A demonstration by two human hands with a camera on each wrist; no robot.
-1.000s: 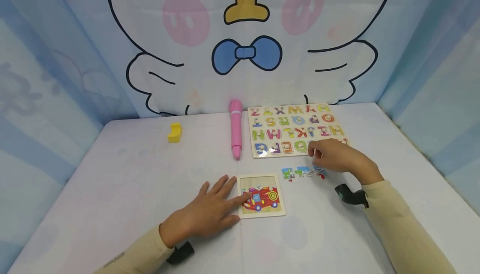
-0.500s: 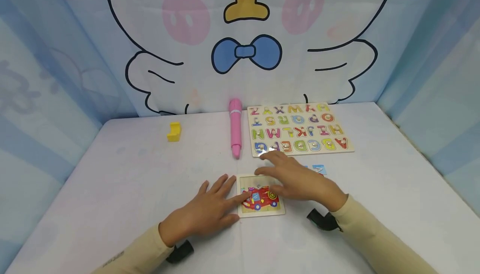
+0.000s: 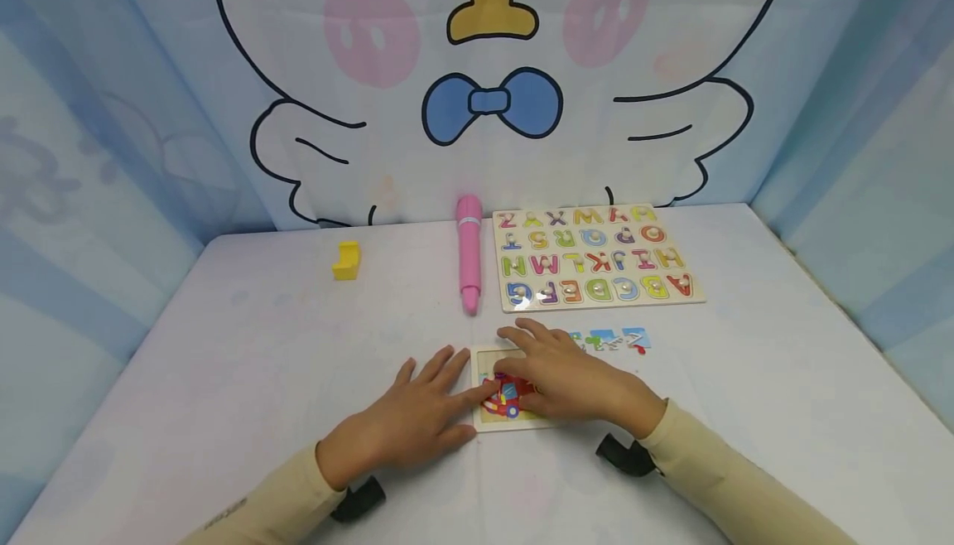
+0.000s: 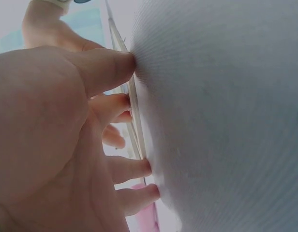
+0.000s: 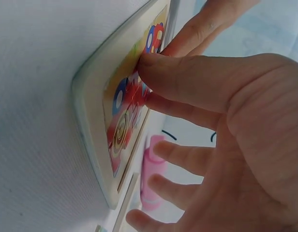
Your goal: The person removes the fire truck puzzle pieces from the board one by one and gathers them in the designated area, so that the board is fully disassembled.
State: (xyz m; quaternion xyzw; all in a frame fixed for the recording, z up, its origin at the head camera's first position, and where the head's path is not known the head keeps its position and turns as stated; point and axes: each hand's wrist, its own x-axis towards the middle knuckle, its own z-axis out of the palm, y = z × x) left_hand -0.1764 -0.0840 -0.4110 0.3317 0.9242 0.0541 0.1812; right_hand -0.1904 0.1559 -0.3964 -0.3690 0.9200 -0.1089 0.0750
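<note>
L hand has fingers spread apart, 1 on the puzzle. R hand: thumb & index tips on it too, others apart. Puzzle's flat on tabletop, nr loose pieces.

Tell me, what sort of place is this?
Probably a children's play area, though perhaps a staged one: a cartoon-printed cloth backdrop stands behind a white-topped table, which holds a colourful alphabet board and a small framed puzzle picturing a red vehicle.
</note>
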